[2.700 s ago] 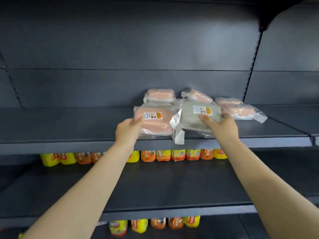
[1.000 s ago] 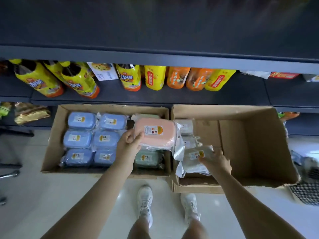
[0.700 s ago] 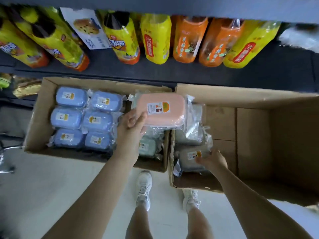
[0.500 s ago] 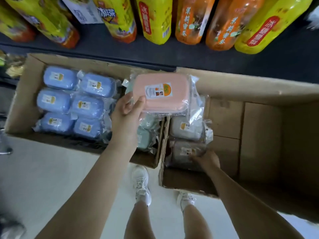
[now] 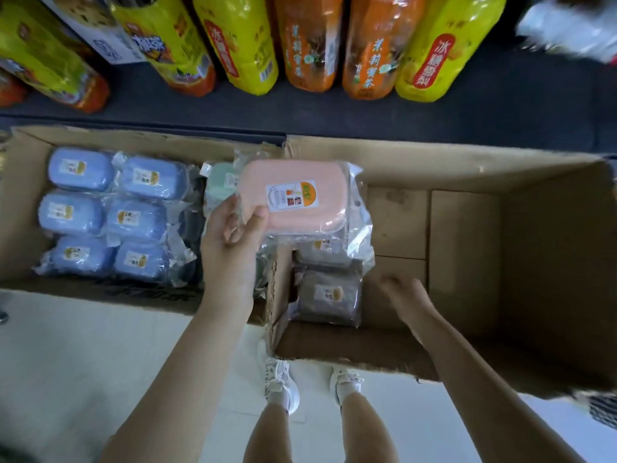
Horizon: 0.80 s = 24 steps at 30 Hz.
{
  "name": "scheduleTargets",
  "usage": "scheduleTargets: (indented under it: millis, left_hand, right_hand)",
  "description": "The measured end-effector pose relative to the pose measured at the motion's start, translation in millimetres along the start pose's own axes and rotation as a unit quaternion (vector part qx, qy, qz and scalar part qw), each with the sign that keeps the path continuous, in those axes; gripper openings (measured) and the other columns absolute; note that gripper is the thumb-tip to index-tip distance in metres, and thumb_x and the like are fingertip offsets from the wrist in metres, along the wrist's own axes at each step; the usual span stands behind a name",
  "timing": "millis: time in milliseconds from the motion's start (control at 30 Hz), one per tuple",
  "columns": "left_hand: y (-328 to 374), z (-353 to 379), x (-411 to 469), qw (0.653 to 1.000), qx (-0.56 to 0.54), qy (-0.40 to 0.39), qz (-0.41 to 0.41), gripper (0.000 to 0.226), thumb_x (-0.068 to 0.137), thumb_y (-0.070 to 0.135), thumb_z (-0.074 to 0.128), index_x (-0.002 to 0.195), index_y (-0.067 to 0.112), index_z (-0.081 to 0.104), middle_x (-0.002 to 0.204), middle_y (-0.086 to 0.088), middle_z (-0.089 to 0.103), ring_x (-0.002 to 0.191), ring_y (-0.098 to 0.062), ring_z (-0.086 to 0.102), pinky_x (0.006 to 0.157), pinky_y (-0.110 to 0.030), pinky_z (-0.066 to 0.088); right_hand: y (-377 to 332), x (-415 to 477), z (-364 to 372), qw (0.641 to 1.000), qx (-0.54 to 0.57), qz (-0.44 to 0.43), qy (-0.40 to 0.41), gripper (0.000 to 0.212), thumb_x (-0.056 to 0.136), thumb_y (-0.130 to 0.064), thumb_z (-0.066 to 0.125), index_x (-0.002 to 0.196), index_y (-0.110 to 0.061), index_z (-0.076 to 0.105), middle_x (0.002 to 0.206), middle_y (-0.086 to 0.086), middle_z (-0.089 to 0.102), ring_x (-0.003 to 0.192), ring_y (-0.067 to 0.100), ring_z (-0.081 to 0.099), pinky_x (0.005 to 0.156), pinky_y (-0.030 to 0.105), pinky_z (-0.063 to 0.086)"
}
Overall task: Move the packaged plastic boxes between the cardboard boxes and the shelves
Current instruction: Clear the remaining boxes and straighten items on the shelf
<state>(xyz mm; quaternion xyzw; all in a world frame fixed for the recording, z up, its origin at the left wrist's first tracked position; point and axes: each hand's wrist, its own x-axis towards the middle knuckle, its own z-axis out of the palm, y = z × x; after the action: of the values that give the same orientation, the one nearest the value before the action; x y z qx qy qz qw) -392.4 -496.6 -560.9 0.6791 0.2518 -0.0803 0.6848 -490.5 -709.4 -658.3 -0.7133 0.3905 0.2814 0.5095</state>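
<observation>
While the left hand (image 5: 230, 252) clamps the orange-labelled pink box (image 5: 320, 177), the right hand (image 5: 405, 300) hangs slack.

View: one wide-angle camera worn on the head, above the person's own arms.
Direction: steeply down and a little forward, onto the floor (image 5: 66, 362) and the low shelf (image 5: 367, 118).
Top edge: bottles (image 5: 310, 45) on that shelf, splayed outward by the lens.
Middle: left cardboard box (image 5: 20, 202) and right cardboard box (image 5: 551, 262), both seen from above into their open insides.
Nearness: close; the left hand (image 5: 230, 248) grips the pink packaged box (image 5: 293, 195) at frame centre, with the right hand (image 5: 404, 295) lower.
Bottom edge: forearms entering from both corners, shoes (image 5: 280, 382) straight below.
</observation>
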Motion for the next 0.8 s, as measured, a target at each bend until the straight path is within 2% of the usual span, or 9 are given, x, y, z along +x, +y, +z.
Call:
scheduleTargets:
  millis: [100,200,233,333,500,600,667,767,800]
  left_hand:
    - [-2,21,-22,0.999,0.040,-0.023,-0.008,0.037,0.068,0.038,0.073,0.102,0.039,0.061,0.118,-0.003,0.064,0.114,-0.020,0.059,0.103,-0.041,0.044]
    - [-9,49,-48,0.993,0.085,-0.076,-0.019,0.043,0.063,0.055,0.072,0.104,0.043,0.060,0.110,0.010,0.063,0.109,-0.009,0.059,0.100,-0.041,0.046]
    - [-13,58,-56,0.991,0.094,-0.092,-0.023,0.046,0.066,0.056,0.073,0.107,0.043,0.058,0.107,0.015,0.062,0.109,-0.008,0.059,0.098,-0.038,0.048]
    - [-29,93,-70,0.988,0.090,-0.122,-0.034,0.052,0.067,0.050,0.076,0.110,0.029,0.055,0.090,0.018,0.058,0.102,-0.009,0.060,0.091,-0.029,0.049]
    - [-67,157,-71,0.972,0.087,-0.200,-0.088,0.032,0.082,0.011,0.070,0.100,0.023,0.048,0.101,0.011,0.055,0.092,0.005,0.054,0.072,-0.009,0.046]
    - [-93,188,-58,0.953,0.156,-0.243,-0.089,0.029,0.080,0.015,0.072,0.097,0.019,0.048,0.101,0.004,0.060,0.090,0.002,0.057,0.071,-0.012,0.048]
    - [-111,212,-43,0.947,0.194,-0.240,-0.085,0.031,0.079,0.015,0.074,0.096,0.013,0.049,0.096,-0.001,0.060,0.085,-0.008,0.060,0.066,-0.013,0.048]
    - [-131,250,-23,0.937,0.247,-0.237,-0.072,0.029,0.079,0.018,0.075,0.095,0.012,0.052,0.095,-0.006,0.062,0.085,-0.021,0.059,0.069,-0.027,0.048]
    - [-137,262,-17,0.933,0.265,-0.237,-0.059,0.028,0.081,0.019,0.073,0.099,0.010,0.054,0.094,-0.004,0.061,0.085,-0.019,0.057,0.067,-0.021,0.045]
  right_hand:
    - [-24,-35,-30,0.985,0.167,-0.037,-0.004,0.022,0.096,-0.035,0.051,0.097,-0.020,0.066,0.101,0.004,0.071,0.092,0.015,0.067,0.084,0.029,0.053]
    - [-39,-63,-56,0.974,0.213,-0.068,0.029,0.054,0.087,-0.053,0.056,0.123,-0.014,0.060,0.112,0.000,0.068,0.105,0.014,0.063,0.098,0.034,0.048]
    - [-40,-69,-64,0.973,0.212,-0.079,0.042,0.057,0.083,-0.060,0.057,0.120,-0.017,0.061,0.110,-0.003,0.068,0.104,0.010,0.062,0.099,0.031,0.046]
    - [-43,-76,-85,0.968,0.213,-0.103,0.090,0.022,0.087,-0.048,0.061,0.082,-0.026,0.060,0.084,-0.013,0.064,0.083,0.002,0.060,0.086,0.025,0.045]
    - [-16,-42,-118,0.964,0.188,-0.086,0.168,0.027,0.076,-0.038,0.076,0.090,-0.023,0.057,0.090,-0.004,0.068,0.088,0.016,0.065,0.081,0.035,0.050]
    - [4,-9,-139,0.952,0.205,-0.057,0.222,0.028,0.074,-0.031,0.079,0.087,-0.014,0.060,0.085,0.002,0.069,0.085,0.025,0.067,0.076,0.040,0.051]
    - [14,14,-150,0.940,0.239,-0.035,0.240,0.034,0.072,-0.030,0.081,0.090,-0.009,0.060,0.087,0.007,0.068,0.087,0.029,0.066,0.077,0.041,0.051]
    - [26,52,-162,0.918,0.299,-0.006,0.259,0.038,0.073,-0.026,0.081,0.099,-0.008,0.060,0.095,0.011,0.065,0.094,0.031,0.063,0.081,0.037,0.048]
    - [29,63,-165,0.911,0.319,0.000,0.262,0.044,0.073,-0.025,0.081,0.108,-0.007,0.060,0.102,0.013,0.065,0.096,0.030,0.062,0.085,0.037,0.047]
